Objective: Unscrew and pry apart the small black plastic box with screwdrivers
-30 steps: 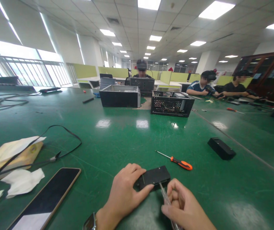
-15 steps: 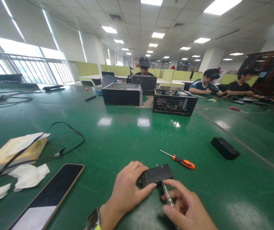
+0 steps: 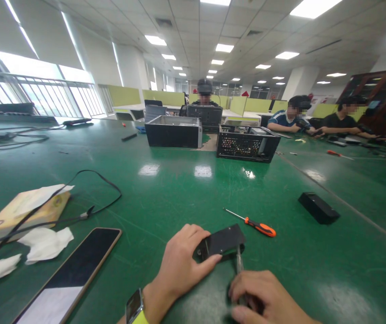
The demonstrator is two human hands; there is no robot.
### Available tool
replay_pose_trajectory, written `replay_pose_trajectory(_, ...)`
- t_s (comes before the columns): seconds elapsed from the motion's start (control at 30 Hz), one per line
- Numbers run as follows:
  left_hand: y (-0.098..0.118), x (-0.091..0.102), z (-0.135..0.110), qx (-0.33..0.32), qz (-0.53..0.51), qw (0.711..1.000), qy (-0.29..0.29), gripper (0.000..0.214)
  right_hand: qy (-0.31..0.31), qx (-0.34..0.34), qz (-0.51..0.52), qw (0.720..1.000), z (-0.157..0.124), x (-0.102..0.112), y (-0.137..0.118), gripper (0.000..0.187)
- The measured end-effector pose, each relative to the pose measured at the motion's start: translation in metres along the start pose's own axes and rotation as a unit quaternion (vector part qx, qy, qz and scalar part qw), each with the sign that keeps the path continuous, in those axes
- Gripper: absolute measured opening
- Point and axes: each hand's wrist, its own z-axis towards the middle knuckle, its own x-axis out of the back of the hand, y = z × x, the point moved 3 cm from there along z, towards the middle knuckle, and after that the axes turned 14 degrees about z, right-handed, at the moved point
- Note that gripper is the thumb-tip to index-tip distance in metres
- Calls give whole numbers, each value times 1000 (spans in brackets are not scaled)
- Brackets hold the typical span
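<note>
My left hand (image 3: 181, 263) grips the left end of a small flat black box (image 3: 222, 242) lying on the green table (image 3: 186, 189), thumb on its near edge and fingers over the top. My right hand (image 3: 267, 299) is closed around a thin metal tool (image 3: 238, 261) that stands nearly upright, with its tip against the near right edge of the box. An orange-handled screwdriver (image 3: 255, 226) lies loose just beyond the box.
A phone (image 3: 67, 274) lies at the near left, beside crumpled tissues (image 3: 46, 243), a tan booklet (image 3: 24, 209) and a black cable (image 3: 101, 204). A second black box (image 3: 318, 208) sits to the right. Two computer cases (image 3: 174, 131) (image 3: 248, 144) stand mid-table. Three people sit at the far side.
My right hand has swung the metal tool from a slant to nearly upright and curled tighter round it. The right end of the black box has lifted slightly. My left hand has stayed on it.
</note>
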Motion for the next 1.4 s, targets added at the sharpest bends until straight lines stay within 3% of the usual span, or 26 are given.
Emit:
replay_pose_trajectory(0.17, 0, 0, -2, -7, -9, 1000, 4, 28, 0, -48, -31, 998, 3, -2, 3, 43)
replay_pose_trajectory(0.33, -3, -1, -1, -10, -14, 1000, 3, 30, 62, -112, -82, 988, 2, 6, 1, 32)
replay_pose_trajectory(0.53, -2, -1, -1, -3, -17, 1000, -11, 32, 98, -164, -39, 981, 0, 6, 10, 31)
replay_pose_trajectory(0.63, -2, -2, -1, 7, -18, 1000, -24, 32, 165, -129, -74, 975, -1, 17, 8, 30)
replay_pose_trajectory(0.73, -2, -2, -1, 10, -17, 999, -32, 33, 204, -44, -170, 963, 9, 36, -4, 28)
replay_pose_trajectory(0.87, -3, -2, 0, 10, -10, 999, -35, 32, 95, -11, -226, 969, 41, 50, -13, 63)
replay_pose_trajectory(0.97, -5, -3, -1, 7, -4, 1000, -29, 32, 35, -38, -221, 974, 57, 50, -13, 55)
replay_pose_trajectory(1.07, -8, 0, -3, -5, 11, 1000, 18, 54, 48, -29, -180, 982, 58, 53, -9, 42)
replay_pose_trajectory(1.13, -10, 4, -5, -9, 28, 998, 59, 69, 99, -30, -151, 983, 52, 66, -3, 39)
replay_pose_trajectory(1.2, -13, 6, -6, -11, 41, 996, 80, 70, 218, -72, -148, 962, 42, 95, 11, 41)
replay_pose_trajectory(1.27, -15, 5, -6, -10, 44, 996, 81, 64, 370, -145, -166, 903, 27, 133, 31, 52)
replay_pose_trajectory(1.4, -16, 3, -5, -6, 41, 996, 73, 56, 532, -260, -205, 780, -7, 194, 74, 68)
